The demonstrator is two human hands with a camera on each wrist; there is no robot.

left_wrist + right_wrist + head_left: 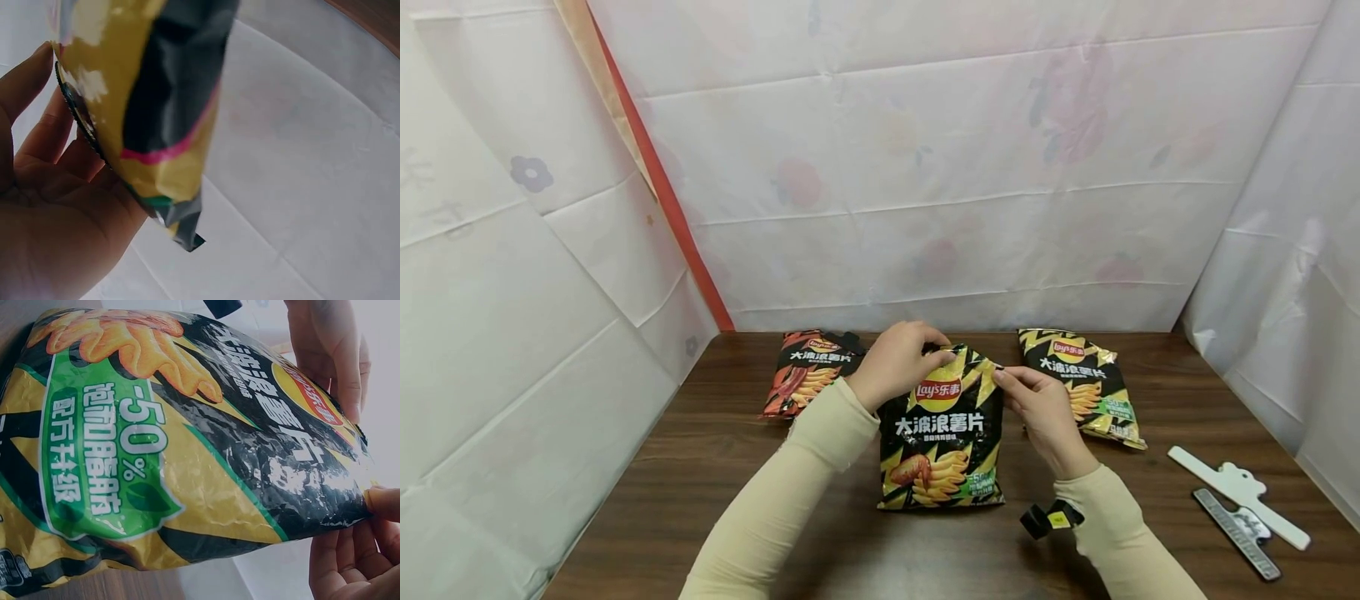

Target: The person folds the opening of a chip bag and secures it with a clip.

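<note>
A black and yellow bag of potato chips [942,425] stands upright at the middle of the table, its printed front facing me. My left hand [901,360] pinches its top edge near the upper left corner. At the upper right corner my right hand [1043,408] pinches the edge between thumb and fingers. The left wrist view shows the thumb and fingers of the left hand [69,206] on the edge of the chip bag [169,94]. In the right wrist view the right hand [356,556] grips the corner of the glossy chip bag [219,444].
A red and black chip bag [808,379] lies at the back left, a dark clip on its top. Another black and yellow chip bag [1086,392] lies at the back right. A white clip [1236,492] and a grey clip [1236,533] lie at the right on the wooden table [700,475].
</note>
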